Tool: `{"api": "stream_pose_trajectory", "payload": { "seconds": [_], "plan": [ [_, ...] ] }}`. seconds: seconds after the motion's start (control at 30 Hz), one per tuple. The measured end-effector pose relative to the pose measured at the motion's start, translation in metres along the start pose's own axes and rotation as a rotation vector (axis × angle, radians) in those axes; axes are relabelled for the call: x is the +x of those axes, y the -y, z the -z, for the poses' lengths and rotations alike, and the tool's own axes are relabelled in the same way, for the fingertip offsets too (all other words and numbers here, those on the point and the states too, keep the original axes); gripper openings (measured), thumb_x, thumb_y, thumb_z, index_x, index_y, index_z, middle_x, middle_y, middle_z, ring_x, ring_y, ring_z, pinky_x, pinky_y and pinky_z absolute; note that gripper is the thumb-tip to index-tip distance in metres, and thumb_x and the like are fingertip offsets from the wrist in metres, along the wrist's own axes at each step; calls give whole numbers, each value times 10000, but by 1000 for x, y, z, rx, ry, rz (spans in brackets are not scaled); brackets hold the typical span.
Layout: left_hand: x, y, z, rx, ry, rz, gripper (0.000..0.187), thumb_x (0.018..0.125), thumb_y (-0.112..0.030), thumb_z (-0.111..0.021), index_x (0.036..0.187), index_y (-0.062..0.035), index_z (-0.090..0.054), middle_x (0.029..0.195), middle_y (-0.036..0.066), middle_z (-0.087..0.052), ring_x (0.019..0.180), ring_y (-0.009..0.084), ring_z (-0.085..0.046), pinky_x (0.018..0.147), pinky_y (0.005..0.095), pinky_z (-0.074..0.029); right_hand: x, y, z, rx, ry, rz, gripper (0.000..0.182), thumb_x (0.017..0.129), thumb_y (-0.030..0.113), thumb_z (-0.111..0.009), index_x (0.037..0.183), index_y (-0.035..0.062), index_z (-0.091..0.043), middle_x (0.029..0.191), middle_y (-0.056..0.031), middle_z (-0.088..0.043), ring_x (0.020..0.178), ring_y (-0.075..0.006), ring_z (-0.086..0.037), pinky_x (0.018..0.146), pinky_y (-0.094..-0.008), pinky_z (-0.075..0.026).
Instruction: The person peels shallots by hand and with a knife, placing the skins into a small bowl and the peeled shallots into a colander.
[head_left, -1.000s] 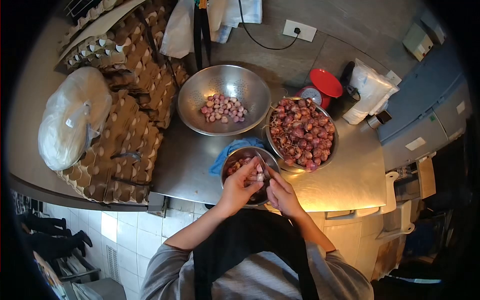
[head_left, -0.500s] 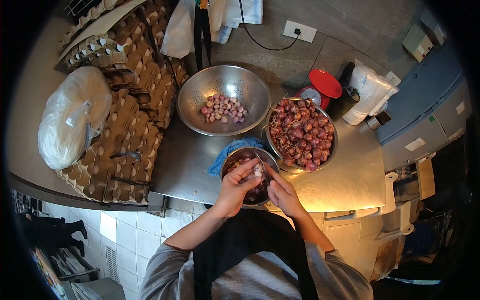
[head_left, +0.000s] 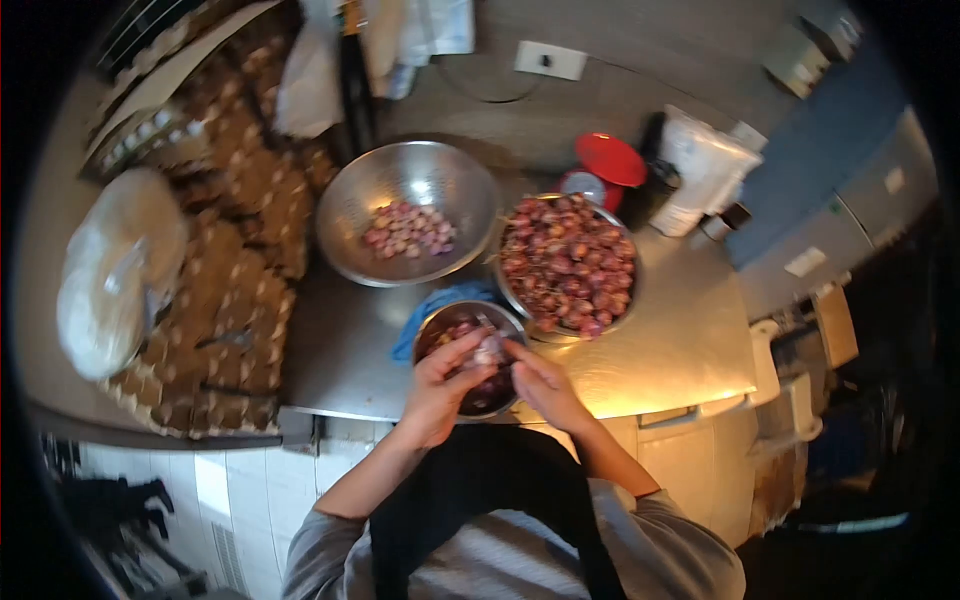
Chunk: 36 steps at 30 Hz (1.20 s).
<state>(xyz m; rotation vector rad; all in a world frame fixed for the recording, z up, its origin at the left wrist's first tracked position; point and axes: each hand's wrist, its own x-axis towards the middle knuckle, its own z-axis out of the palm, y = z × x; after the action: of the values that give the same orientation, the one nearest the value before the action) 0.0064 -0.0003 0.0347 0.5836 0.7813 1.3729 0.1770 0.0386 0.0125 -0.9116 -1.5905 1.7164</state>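
Observation:
Both my hands meet over a small metal bowl (head_left: 422,334) at the table's front edge, with shallots and peelings inside. My left hand (head_left: 436,388) pinches a pale shallot (head_left: 487,353) between thumb and fingers. Closed beside it, my right hand (head_left: 550,390) grips a small knife (head_left: 489,324); its thin blade is blurred and the handle is hidden by the fingers. Behind and to the right, a large bowl (head_left: 634,303) is heaped with unpeeled red shallots (head_left: 568,262). A steel colander (head_left: 342,215) at the back left holds peeled shallots (head_left: 408,230).
A blue cloth (head_left: 408,335) lies beside the small bowl on the steel table (head_left: 680,365). Stacked egg trays (head_left: 225,330) and a filled plastic bag (head_left: 115,275) stand left. A red kitchen scale (head_left: 610,160) and a white bag (head_left: 695,170) are at the back right.
The camera view has turned, so most of the table's things sit further left in view. My hands stay over the small bowl, still holding the shallot and the knife.

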Motion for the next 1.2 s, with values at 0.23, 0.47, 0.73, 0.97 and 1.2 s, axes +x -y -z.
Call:
{"api": "stream_pose_trajectory", "payload": {
  "seconds": [0.23, 0.47, 0.73, 0.97, 1.2],
  "plan": [
    [6, 14, 7, 16, -77, -55, 304, 812, 1, -586, 1114, -24, -555, 1049, 64, -589, 949, 133, -561, 848, 277, -455, 2, -1, -10, -235, -21, 181, 397, 938, 183, -408, 1314, 58, -385, 1310, -67, -447, 1209, -158, -402, 1003, -277, -286],
    [9, 15, 7, 40, -91, -52, 286, 822, -36, -600, 1103, -19, -547, 1043, 44, -550, 950, 123, -539, 832, 258, -467, 3, -5, -11, -30, -55, 161, 379, 943, 189, -407, 1291, 41, -409, 1262, -97, -469, 1169, -162, -417, 983, -273, -302],
    [5, 2, 5, -118, -20, 15, 274, 864, -64, -543, 1137, -64, -518, 1012, 21, -578, 951, 104, -537, 837, 264, -443, 6, 2, -1, 108, -134, -47, 386, 942, 188, -422, 1302, 49, -404, 1117, -28, -501, 873, -70, -468, 755, -191, -382],
    [8, 6, 13, -163, -46, 23, 190, 872, -72, -532, 1058, -43, -551, 1012, 30, -578, 891, 114, -556, 812, 263, -455, 0, 3, -14, 188, 14, -23, 401, 948, 170, -403, 1335, 74, -362, 769, 75, -416, 566, -14, -306, 499, -146, -253],
    [42, -5, 30, -227, -152, 57, 282, 856, -70, -485, 1134, -20, -487, 1022, 27, -555, 894, 136, -538, 803, 291, -453, -2, 5, -9, 255, -32, -84, 382, 946, 173, -405, 1308, 50, -379, 659, 58, -355, 549, -25, -327, 496, -155, -267]
  ]
}}
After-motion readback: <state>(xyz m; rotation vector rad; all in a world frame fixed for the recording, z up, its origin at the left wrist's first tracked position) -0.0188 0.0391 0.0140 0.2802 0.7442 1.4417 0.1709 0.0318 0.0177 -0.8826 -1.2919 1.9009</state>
